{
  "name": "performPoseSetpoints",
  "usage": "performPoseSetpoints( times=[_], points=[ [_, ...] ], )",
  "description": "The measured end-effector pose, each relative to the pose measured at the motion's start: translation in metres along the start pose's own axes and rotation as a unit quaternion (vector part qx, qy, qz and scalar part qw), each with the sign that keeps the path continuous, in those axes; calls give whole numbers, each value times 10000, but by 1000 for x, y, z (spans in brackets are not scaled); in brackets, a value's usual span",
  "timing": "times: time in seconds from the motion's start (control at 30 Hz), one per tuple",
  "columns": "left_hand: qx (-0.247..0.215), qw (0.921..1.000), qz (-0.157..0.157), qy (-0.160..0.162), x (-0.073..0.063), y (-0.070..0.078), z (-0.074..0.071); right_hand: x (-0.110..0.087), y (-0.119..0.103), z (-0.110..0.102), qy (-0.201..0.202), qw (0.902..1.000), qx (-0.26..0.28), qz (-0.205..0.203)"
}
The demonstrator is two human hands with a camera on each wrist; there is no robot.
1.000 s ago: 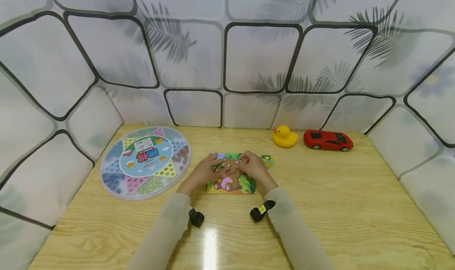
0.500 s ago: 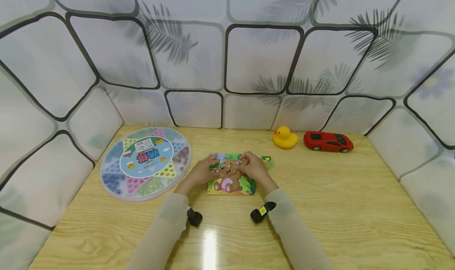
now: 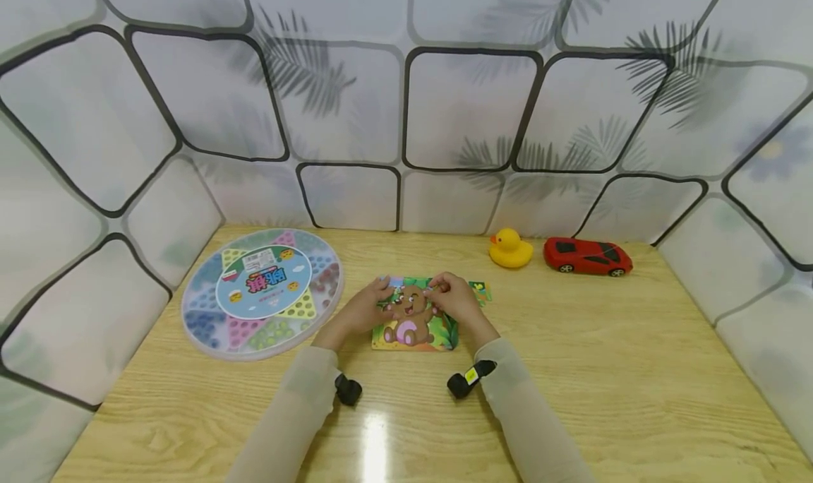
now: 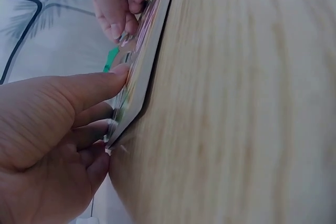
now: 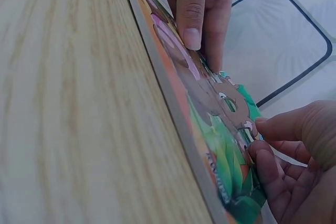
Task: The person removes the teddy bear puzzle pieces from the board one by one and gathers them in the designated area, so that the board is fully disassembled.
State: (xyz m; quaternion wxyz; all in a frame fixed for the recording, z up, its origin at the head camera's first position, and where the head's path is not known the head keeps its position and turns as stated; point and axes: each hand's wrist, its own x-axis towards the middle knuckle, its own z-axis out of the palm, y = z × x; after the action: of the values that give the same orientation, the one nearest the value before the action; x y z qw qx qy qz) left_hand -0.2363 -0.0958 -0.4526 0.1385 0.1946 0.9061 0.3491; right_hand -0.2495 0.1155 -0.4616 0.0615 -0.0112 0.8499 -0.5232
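Lying on the desk (image 3: 635, 377), the bear puzzle (image 3: 409, 332) has the left hand (image 3: 363, 309) relaxed at its left edge, thumb on the picture, while the right hand (image 3: 459, 301) pinches a small puzzle piece (image 5: 249, 129) at its upper right. Farther off, a round game board (image 3: 263, 285) lies at left; a yellow duck (image 3: 511, 251) and red car (image 3: 587, 257) stand right, before the patterned wall (image 3: 470, 109).

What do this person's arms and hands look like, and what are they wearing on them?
The left sleeve and right sleeve are long, plain and pale beige. At the cuffs sit small black devices, left device and right device, the latter with a yellow patch beside it. Left hand and right hand wear no gloves.
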Motion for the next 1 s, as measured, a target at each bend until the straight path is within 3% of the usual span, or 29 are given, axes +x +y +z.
performPoseSetpoints(
  times=[0.3,0.47,0.6,0.8,1.0],
  points=[
    [252,9996,-110,-74,-2,3,-2,1,0,4,191,9984,465,265],
    [350,9992,-83,-174,-5,4,-2,2,-1,5,444,9986,45,294],
    [528,9973,116,-497,-9,2,-4,1,-2,6,621,9971,-336,287],
    [736,9936,337,-782,-11,2,-7,0,-3,5,661,9966,-373,317],
    [864,9917,350,-888,-10,2,-8,1,-4,6,771,9958,-360,329]
  ],
)
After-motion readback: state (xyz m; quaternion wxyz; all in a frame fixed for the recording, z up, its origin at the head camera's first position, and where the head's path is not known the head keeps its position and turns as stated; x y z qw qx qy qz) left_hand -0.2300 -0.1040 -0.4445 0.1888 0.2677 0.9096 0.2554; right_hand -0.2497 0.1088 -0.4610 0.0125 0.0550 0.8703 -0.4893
